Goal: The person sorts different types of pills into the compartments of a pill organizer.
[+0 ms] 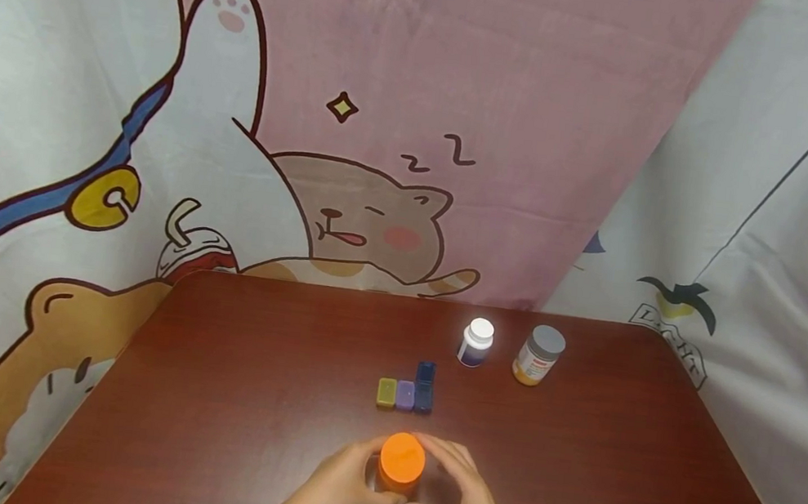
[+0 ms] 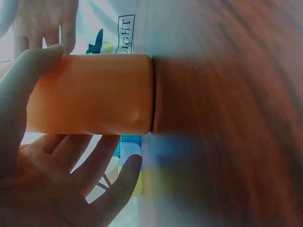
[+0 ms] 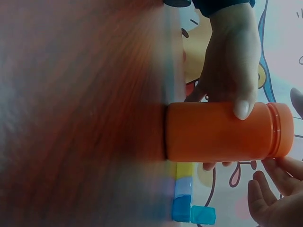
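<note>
An orange bottle with an orange lid stands upright on the table, between both hands. My left hand grips its body, the thumb on the near side and the fingers reaching behind, as the right wrist view shows. Around the other side is my right hand, fingertips at the edge of the lid and thumb apart from it, close to the left thumb. Just beyond the bottle sits a small pill box with yellow, purple and dark blue compartments; the blue one's lid stands open.
Toward the back right of the brown table stand a white bottle with a dark lower part and a grey-capped jar with a label. A cloth printed with cartoon animals hangs behind the table.
</note>
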A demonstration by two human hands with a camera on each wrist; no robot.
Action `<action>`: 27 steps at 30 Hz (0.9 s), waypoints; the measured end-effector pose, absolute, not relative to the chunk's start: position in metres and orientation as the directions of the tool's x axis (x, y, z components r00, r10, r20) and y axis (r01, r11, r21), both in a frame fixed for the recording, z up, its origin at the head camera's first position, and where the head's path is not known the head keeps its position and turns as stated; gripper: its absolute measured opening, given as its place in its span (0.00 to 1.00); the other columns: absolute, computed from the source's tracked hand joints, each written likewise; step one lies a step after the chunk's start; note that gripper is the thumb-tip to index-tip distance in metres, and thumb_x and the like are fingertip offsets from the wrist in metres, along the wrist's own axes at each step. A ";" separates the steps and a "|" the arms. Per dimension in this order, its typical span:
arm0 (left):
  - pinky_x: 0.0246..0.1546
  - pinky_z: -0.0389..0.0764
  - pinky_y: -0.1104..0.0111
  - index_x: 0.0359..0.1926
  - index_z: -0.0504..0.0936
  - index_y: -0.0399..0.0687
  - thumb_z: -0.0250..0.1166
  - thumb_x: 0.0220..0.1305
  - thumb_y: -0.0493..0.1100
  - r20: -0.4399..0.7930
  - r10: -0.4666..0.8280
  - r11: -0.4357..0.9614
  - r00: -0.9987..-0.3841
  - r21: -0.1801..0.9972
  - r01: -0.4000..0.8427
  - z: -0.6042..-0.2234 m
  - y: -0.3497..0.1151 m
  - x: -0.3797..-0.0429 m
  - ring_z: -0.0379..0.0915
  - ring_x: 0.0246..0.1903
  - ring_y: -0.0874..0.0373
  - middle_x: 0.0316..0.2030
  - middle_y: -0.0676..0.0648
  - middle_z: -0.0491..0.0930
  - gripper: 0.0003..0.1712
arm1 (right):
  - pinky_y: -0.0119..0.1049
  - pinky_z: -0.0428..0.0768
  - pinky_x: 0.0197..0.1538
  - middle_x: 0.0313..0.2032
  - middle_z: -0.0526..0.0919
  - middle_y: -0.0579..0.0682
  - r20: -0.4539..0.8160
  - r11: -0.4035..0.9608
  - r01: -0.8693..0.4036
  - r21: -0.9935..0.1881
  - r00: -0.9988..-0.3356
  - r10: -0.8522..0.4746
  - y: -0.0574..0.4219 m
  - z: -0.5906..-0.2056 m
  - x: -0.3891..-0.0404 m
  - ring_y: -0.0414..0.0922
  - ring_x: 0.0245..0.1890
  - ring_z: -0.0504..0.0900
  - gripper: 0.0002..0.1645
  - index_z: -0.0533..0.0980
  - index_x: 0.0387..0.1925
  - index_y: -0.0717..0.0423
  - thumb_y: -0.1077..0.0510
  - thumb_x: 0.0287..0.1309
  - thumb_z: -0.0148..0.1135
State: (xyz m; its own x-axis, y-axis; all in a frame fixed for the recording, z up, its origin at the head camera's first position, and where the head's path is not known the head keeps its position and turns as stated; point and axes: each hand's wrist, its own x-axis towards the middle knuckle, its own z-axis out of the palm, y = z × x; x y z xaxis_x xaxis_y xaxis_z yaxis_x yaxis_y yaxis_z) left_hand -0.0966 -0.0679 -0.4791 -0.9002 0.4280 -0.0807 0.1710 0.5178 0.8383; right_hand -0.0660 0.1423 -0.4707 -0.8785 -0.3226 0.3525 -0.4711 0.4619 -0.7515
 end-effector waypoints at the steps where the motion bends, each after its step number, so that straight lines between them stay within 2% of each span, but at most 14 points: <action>1: 0.56 0.73 0.42 0.61 0.76 0.55 0.78 0.45 0.56 -0.076 0.431 0.514 -0.899 0.839 0.176 -0.479 -0.068 -0.097 0.76 0.54 0.55 0.55 0.54 0.82 0.40 | 0.36 0.79 0.54 0.60 0.78 0.44 0.342 0.457 -0.462 -0.760 -0.882 -0.323 0.142 -0.471 -0.067 0.35 0.57 0.71 0.42 0.71 0.65 0.44 0.49 0.47 0.76; 6: 0.54 0.74 0.41 0.63 0.76 0.55 0.78 0.45 0.53 -0.073 0.439 0.510 -0.896 0.841 0.181 -0.480 -0.069 -0.096 0.76 0.54 0.54 0.55 0.53 0.81 0.41 | 0.38 0.76 0.58 0.58 0.77 0.39 0.272 0.456 -0.402 -0.794 -0.906 -0.325 0.137 -0.469 -0.073 0.36 0.57 0.71 0.42 0.70 0.65 0.36 0.46 0.47 0.76; 11: 0.54 0.73 0.40 0.63 0.76 0.52 0.78 0.44 0.52 -0.072 0.439 0.523 -0.895 0.831 0.190 -0.480 -0.069 -0.096 0.76 0.55 0.50 0.57 0.50 0.81 0.42 | 0.38 0.74 0.59 0.56 0.76 0.42 0.297 0.437 -0.432 -0.789 -0.891 -0.344 0.132 -0.470 -0.078 0.38 0.56 0.72 0.43 0.71 0.65 0.37 0.47 0.46 0.77; 14: 0.53 0.76 0.45 0.62 0.76 0.54 0.78 0.43 0.51 -0.058 0.440 0.533 -0.896 0.820 0.209 -0.480 -0.069 -0.096 0.77 0.53 0.54 0.56 0.52 0.82 0.41 | 0.37 0.72 0.60 0.56 0.76 0.42 0.322 0.413 -0.452 -0.791 -0.880 -0.348 0.129 -0.471 -0.082 0.38 0.55 0.72 0.42 0.72 0.64 0.38 0.49 0.45 0.78; 17: 0.50 0.78 0.56 0.60 0.77 0.56 0.78 0.43 0.51 -0.032 0.444 0.537 -0.895 0.809 0.238 -0.481 -0.069 -0.097 0.77 0.49 0.62 0.52 0.55 0.83 0.39 | 0.37 0.71 0.61 0.55 0.76 0.43 0.348 0.388 -0.481 -0.786 -0.863 -0.365 0.128 -0.471 -0.087 0.39 0.56 0.72 0.41 0.74 0.62 0.39 0.50 0.43 0.79; 21: 0.43 0.76 0.67 0.56 0.79 0.55 0.78 0.43 0.50 -0.014 0.450 0.526 -0.893 0.812 0.252 -0.482 -0.069 -0.098 0.75 0.42 0.68 0.47 0.57 0.84 0.35 | 0.38 0.71 0.60 0.55 0.77 0.44 0.381 0.359 -0.534 -0.766 -0.826 -0.416 0.128 -0.471 -0.094 0.40 0.56 0.72 0.42 0.75 0.61 0.42 0.50 0.40 0.81; 27: 0.42 0.75 0.68 0.54 0.80 0.54 0.78 0.44 0.52 -0.023 0.448 0.524 -0.894 0.816 0.242 -0.483 -0.070 -0.099 0.75 0.41 0.68 0.45 0.57 0.84 0.34 | 0.38 0.72 0.58 0.54 0.77 0.42 0.388 0.333 -0.594 -0.732 -0.765 -0.514 0.132 -0.466 -0.106 0.40 0.56 0.70 0.40 0.76 0.59 0.45 0.47 0.41 0.80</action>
State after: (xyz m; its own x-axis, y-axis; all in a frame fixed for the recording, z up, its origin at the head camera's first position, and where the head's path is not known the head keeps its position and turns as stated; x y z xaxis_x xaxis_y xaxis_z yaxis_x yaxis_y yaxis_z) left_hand -0.0988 -0.0696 -0.4826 -0.8938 0.4480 -0.0229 0.2419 0.5244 0.8164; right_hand -0.1057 0.1320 -0.4662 -0.7653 -0.5137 0.3880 -0.5944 0.3326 -0.7322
